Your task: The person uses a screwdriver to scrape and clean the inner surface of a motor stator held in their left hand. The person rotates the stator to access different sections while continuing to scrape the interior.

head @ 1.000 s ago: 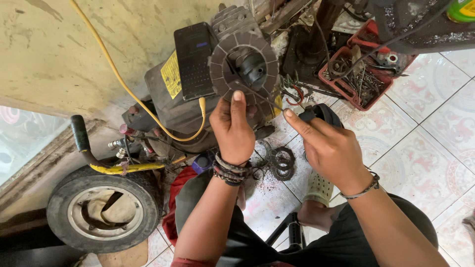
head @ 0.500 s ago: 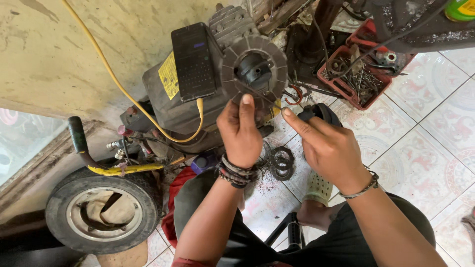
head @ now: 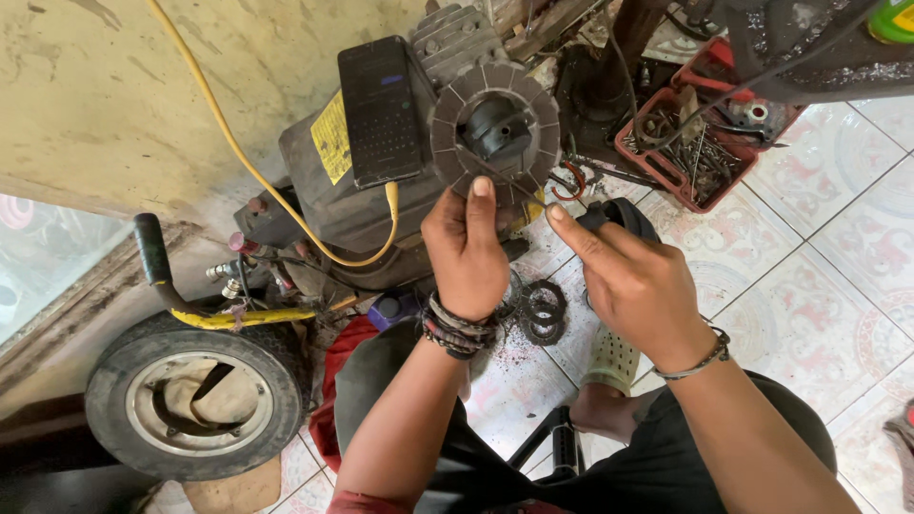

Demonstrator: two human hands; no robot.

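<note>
Looking down, we see our left hand raised with knuckles toward us, fingers curled and the index fingertip touching the lower rim of a round grey segmented disc. Whether it grips anything we cannot tell. Our right hand sits beside it, index finger pointing toward the disc, other fingers loosely bent, grasping nothing visible. The disc sits on a dark machine, where a phone leans. A red tray of screws, a small wheel and patterned floor tiles surround us.
</note>
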